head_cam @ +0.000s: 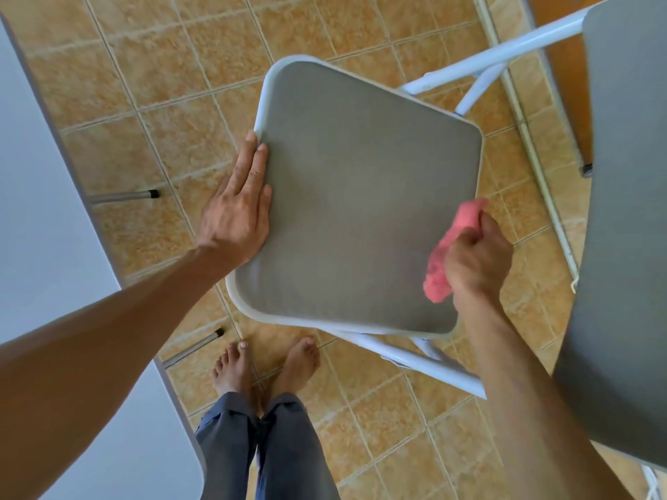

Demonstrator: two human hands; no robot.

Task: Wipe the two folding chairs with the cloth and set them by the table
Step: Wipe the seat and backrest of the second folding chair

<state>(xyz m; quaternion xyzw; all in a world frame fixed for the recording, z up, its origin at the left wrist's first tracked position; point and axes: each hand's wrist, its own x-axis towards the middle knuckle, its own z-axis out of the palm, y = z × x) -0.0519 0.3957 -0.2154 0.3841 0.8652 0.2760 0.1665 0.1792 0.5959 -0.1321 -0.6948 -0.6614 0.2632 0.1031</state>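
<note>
An unfolded folding chair with a grey seat and white metal frame stands on the tiled floor in front of me. Its grey backrest fills the right edge of the view. My left hand lies flat on the seat's left edge, fingers together and extended. My right hand is closed around a bunched pink cloth, pressed to the seat's right edge. A white table runs along the left side. No second chair is in view.
Two grey table legs with black tips reach the orange tiled floor beside the chair. My bare feet stand just in front of the seat. An orange wooden panel and a white rail lie at the top right.
</note>
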